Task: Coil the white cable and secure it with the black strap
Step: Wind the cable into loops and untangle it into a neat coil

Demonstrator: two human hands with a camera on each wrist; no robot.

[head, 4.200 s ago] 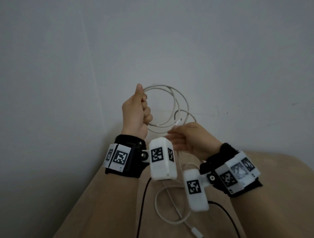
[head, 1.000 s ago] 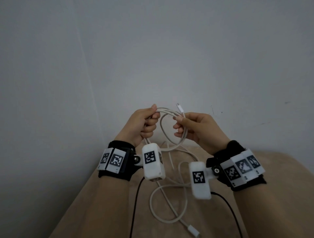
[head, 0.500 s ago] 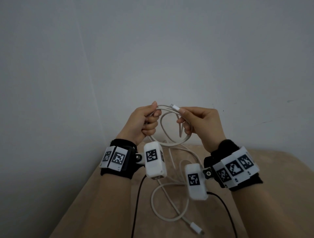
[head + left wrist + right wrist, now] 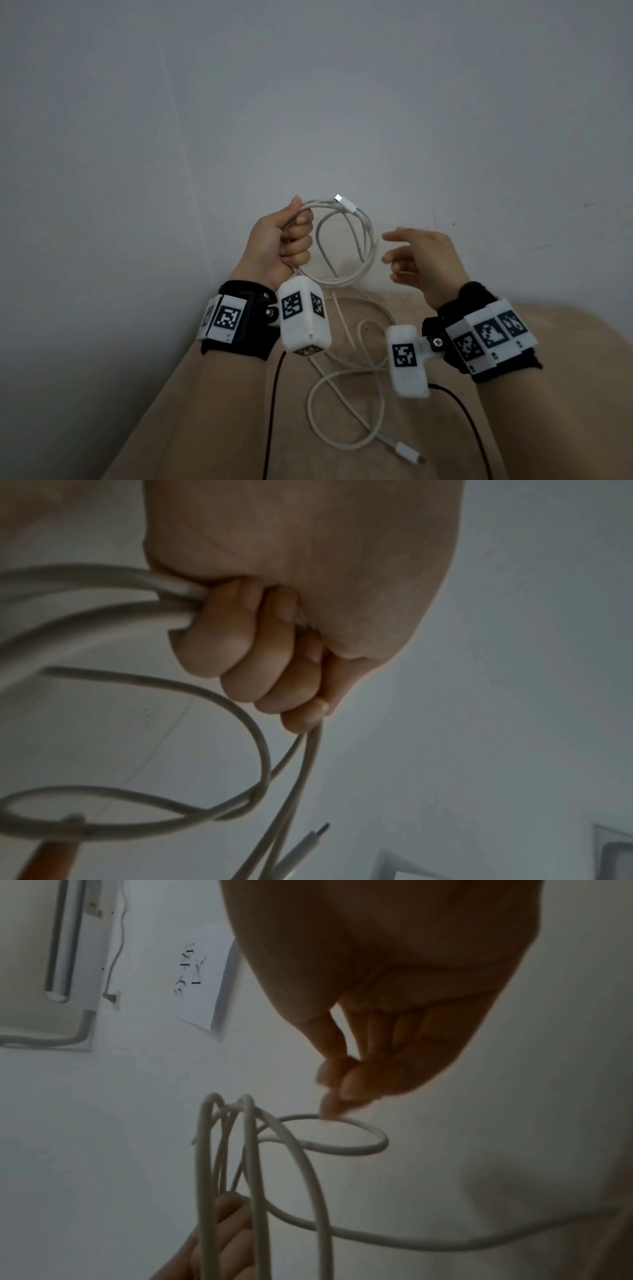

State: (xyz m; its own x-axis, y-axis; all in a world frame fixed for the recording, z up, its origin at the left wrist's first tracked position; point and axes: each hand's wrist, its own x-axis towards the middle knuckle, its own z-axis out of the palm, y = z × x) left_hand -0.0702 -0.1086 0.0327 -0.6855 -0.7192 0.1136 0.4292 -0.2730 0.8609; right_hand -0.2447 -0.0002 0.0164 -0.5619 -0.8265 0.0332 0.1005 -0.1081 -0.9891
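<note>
The beige surface (image 4: 565,359) carries the loose tail of the cable (image 4: 346,421). The left hand (image 4: 277,243) is clenched round the cable's raised coils. The right hand (image 4: 424,260) hangs beside them, fingers relaxed, grasping nothing.

Plain room: bare wall (image 4: 308,85), beige tabletop (image 4: 565,342)

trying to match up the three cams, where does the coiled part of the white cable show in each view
Head: the coil hangs at centre, gripped by the left hand, right hand open beside it.
Left wrist: loops run from the curled fingers to the left edge.
Right wrist: the loops stand edge-on at lower centre, below the right hand's fingertips.
Shared landmark: the left hand's grip on the coil, at the bottom edge in the right wrist view.
</note>
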